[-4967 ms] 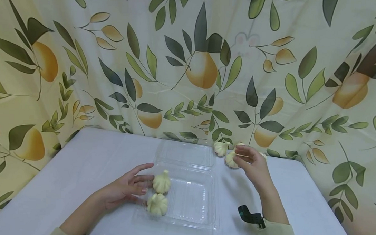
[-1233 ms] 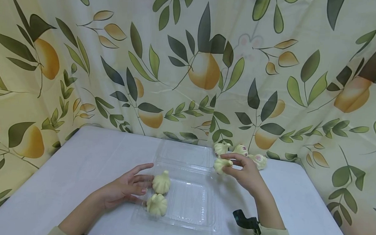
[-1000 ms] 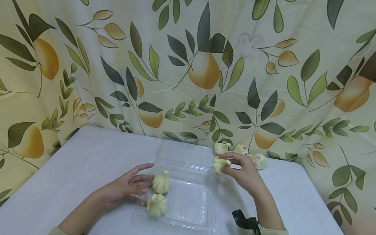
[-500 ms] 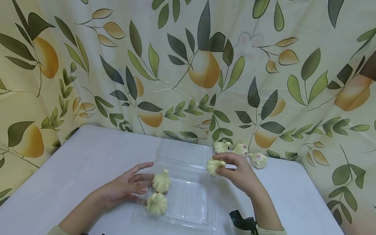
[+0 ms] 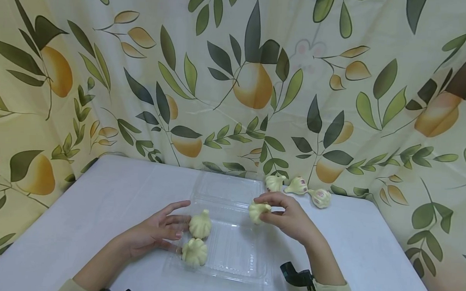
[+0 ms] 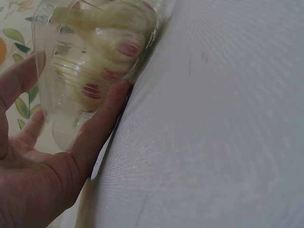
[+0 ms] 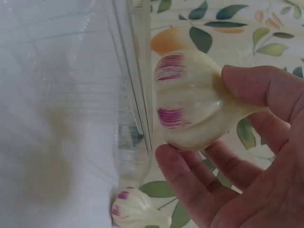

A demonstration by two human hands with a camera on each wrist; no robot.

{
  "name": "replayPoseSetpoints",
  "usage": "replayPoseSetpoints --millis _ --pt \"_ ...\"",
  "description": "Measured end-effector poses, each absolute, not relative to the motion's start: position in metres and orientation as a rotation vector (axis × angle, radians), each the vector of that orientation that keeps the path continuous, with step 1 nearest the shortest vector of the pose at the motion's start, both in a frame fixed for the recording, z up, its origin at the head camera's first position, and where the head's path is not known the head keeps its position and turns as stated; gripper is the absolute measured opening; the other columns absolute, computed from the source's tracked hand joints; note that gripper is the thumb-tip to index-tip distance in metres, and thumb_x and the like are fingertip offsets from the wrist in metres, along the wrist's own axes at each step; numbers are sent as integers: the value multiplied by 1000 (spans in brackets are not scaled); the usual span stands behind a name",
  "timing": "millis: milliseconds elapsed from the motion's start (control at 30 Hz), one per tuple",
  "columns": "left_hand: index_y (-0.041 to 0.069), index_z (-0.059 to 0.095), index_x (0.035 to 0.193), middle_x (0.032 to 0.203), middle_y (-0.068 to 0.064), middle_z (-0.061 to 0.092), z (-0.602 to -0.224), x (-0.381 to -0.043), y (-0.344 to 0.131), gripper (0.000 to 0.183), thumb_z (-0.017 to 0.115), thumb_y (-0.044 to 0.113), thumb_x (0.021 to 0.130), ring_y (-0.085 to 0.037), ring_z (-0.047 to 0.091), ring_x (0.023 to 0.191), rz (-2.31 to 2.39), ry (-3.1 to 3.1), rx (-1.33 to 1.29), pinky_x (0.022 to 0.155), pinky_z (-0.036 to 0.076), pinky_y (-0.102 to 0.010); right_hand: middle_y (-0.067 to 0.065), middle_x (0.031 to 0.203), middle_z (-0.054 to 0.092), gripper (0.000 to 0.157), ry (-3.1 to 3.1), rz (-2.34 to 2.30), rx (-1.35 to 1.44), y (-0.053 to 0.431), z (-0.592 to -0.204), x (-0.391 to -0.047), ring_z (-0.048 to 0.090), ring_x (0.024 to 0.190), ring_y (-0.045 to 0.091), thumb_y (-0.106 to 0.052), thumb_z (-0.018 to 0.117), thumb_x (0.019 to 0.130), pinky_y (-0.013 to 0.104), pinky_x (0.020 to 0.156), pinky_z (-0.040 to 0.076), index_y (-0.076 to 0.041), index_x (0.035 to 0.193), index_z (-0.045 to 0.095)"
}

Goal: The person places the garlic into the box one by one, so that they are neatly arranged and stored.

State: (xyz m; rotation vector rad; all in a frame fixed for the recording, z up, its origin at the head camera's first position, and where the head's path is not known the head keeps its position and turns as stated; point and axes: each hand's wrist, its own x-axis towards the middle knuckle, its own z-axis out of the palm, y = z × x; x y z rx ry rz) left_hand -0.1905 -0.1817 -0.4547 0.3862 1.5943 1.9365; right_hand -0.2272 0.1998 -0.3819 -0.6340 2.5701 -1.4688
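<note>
My right hand (image 5: 288,216) pinches a garlic bulb (image 5: 256,212) between thumb and fingers, over the back right part of a clear plastic container (image 5: 233,248). In the right wrist view the held garlic shows purple streaks, and its stem end points toward the palm, beside the container's wall (image 7: 128,61). Two more pale garlic bulbs, a rear one (image 5: 200,224) and a front one (image 5: 194,252), sit in a row along the container's left side. My left hand (image 5: 153,232) touches that side from outside with fingers spread, as the left wrist view shows up close.
The container's lid (image 5: 229,190) lies folded back behind it. Three other garlic bulbs stand at the table's back edge: one (image 5: 274,183) by the lid, one (image 5: 297,186) in the middle, one (image 5: 320,198) rightmost. A patterned curtain (image 5: 218,119) hangs behind the white table (image 5: 139,180).
My right hand, earlier reaching among the back garlic bulbs, has taken one and carried it left and toward me, over the container. My left hand has stayed in place.
</note>
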Motion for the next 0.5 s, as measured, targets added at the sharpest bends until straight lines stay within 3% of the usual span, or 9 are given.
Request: replayPoseSetpoints --millis 500 --pt "21 15 160 159 -27 24 -454 -190 -181 83 63 4 94 -33 43 140 1936 1612 361 92 53 -53 7 129 63 31 2472 -1413 -786 192 -386 -225 57 121 31 -8 76 85 42 94 54 -17 115 73"
